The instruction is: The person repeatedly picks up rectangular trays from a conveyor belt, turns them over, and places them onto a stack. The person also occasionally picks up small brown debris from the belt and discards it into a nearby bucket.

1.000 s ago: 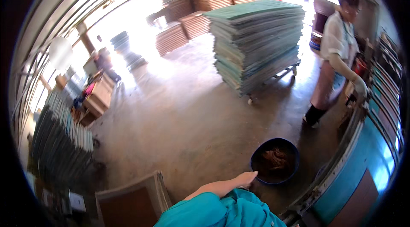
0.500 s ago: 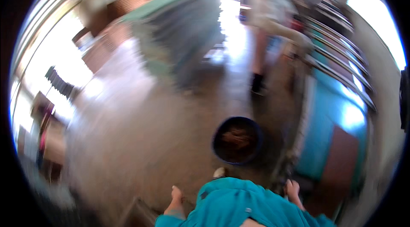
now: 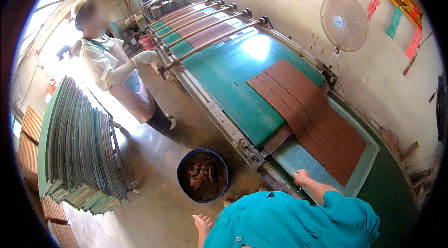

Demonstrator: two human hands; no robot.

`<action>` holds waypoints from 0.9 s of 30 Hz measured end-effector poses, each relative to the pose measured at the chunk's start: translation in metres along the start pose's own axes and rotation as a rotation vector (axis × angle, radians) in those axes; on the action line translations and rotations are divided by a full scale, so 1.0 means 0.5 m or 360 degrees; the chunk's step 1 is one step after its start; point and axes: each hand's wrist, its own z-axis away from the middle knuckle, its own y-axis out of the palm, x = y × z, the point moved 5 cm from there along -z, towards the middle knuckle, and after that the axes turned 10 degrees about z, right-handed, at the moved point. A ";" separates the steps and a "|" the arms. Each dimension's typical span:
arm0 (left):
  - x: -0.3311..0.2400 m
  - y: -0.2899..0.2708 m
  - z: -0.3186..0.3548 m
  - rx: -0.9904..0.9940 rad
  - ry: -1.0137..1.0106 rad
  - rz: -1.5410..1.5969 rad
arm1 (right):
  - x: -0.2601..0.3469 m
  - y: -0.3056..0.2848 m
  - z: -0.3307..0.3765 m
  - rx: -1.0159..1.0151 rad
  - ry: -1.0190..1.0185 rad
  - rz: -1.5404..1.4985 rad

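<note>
A brown sheet [image 3: 305, 112] with dark lengthwise cut lines runs off the green conveyor belt [image 3: 224, 73], dips over the belt's end and lies on a pale green board [image 3: 291, 154]. My right hand [image 3: 301, 177] is over the near-left edge of this board, left of the sheet. Its fingers are curled in; whatever they may hold is hidden. Down by my left side, my left hand [image 3: 202, 223] is apart from everything, thumb out and fingers loosely bent, with nothing seen in it.
On the floor ahead, a dark blue-rimmed tub [image 3: 203, 153] holds brown scraps. A tall stack of green boards [image 3: 84, 140] stands at left on a wheeled frame. A gloved co-worker [image 3: 105, 61] stands beside the conveyor's rollers [image 3: 210, 45]. A fan [image 3: 344, 23] is by the right wall.
My view has swung right, bringing the conveyor, sheet and board to the middle. My right hand has come forward over the board; the left stays low at my side.
</note>
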 end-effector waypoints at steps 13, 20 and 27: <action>0.007 -0.058 -0.015 0.0034 -0.0088 -0.0071 | -0.131 0.058 0.068 -0.0077 0.0098 0.0119; 0.022 -0.068 -0.022 0.0093 -0.0095 0.0092 | 0.039 0.020 -0.001 -0.0023 0.0003 -0.0129; 0.074 -0.188 -0.072 -0.0160 -0.0129 0.0048 | 0.150 0.036 0.007 -0.0116 -0.0176 0.0024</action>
